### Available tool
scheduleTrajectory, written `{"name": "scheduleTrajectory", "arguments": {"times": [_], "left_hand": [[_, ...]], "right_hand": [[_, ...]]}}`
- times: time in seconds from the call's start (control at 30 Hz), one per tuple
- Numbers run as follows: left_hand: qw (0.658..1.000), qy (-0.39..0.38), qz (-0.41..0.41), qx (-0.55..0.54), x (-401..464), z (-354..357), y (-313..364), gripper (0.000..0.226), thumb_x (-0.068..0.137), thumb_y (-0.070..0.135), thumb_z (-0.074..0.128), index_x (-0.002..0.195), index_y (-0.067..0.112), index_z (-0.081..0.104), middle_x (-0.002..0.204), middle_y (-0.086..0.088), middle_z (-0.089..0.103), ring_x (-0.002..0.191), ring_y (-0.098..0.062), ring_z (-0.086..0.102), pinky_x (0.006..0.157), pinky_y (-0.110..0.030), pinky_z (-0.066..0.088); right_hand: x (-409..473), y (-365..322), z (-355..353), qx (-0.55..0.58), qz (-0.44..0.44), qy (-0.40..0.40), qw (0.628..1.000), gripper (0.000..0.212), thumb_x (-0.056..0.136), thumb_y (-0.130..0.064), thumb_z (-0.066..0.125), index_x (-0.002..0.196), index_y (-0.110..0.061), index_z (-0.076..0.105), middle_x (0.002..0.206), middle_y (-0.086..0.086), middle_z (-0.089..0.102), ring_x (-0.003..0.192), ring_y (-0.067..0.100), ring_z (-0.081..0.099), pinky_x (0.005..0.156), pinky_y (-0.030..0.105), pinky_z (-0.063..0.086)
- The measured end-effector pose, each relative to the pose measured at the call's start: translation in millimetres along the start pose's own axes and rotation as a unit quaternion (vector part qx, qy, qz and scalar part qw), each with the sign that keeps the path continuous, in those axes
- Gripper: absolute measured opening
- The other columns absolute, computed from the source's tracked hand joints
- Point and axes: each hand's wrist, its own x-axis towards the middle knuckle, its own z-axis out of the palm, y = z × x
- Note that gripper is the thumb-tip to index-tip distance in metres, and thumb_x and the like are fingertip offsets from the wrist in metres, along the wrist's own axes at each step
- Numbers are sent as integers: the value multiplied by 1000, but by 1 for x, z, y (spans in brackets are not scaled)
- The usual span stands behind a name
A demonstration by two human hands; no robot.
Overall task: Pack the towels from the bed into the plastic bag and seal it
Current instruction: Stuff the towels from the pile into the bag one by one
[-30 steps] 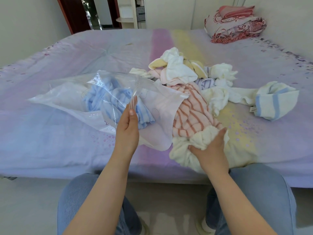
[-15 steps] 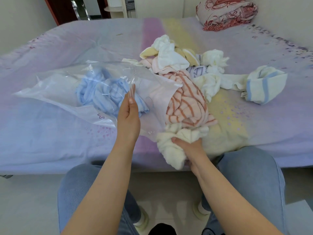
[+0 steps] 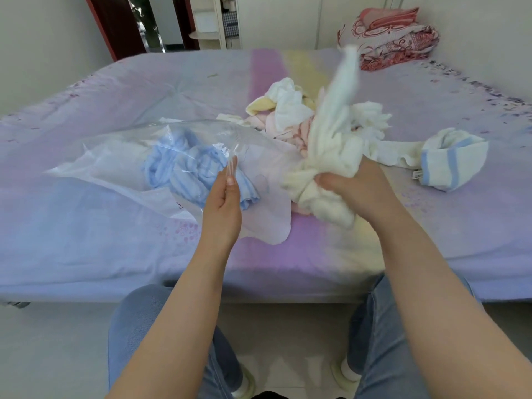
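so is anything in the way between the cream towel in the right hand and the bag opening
Nothing visible blocks it. The right hand grips the cream towel just right of the plastic bag, whose mouth the left hand holds up by its upper edge. Only a blue towel lies deeper inside.

One plastic bag; two hands; one bed.
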Motion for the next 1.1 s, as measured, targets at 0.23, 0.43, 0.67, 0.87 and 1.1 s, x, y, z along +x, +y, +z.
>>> {"name": "scheduleTrajectory", "arguments": {"times": [0.23,0.43,0.67,0.87,1.1], "left_hand": [[1000,-4,-12,24,16,-3,11,47,104,42,32,148,27,41,154,8,40,146,-7,28,121,-37,23],[999,-31,-13,1,5,-9,13,40,107,32,33,145,33,43,147,23,43,138,7,34,118,-25,26],[999,-39,-24,-11,-3,-31,-3,35,107,28,35,137,36,50,135,28,51,128,18,40,104,-5,33],[1000,-9,-5,-8,-2,-42,-10,36,107,25,33,139,30,49,136,24,52,125,19,43,102,-4,34],[1000,-2,17,-10,-1,-35,-10,35,108,20,31,138,31,45,140,20,49,130,15,41,109,-11,32]], "right_hand": [[-38,-23,21,-341,-35,-203,917,17,71,-37,59,87,-37,54,86,-10,59,80,16,57,64,33,45],[22,-19,89,-312,45,-252,915,67,73,-51,71,128,-21,49,119,-2,61,101,23,60,74,33,47],[56,2,158,112,143,-260,949,99,65,-64,74,142,-15,35,129,1,55,112,20,61,95,39,51],[22,17,140,-244,-33,-140,959,73,82,-71,46,139,-25,39,143,6,37,123,31,46,99,42,39],[13,31,130,-188,118,-294,930,112,57,-77,63,148,-33,13,133,-5,40,112,29,55,63,39,59]]}}
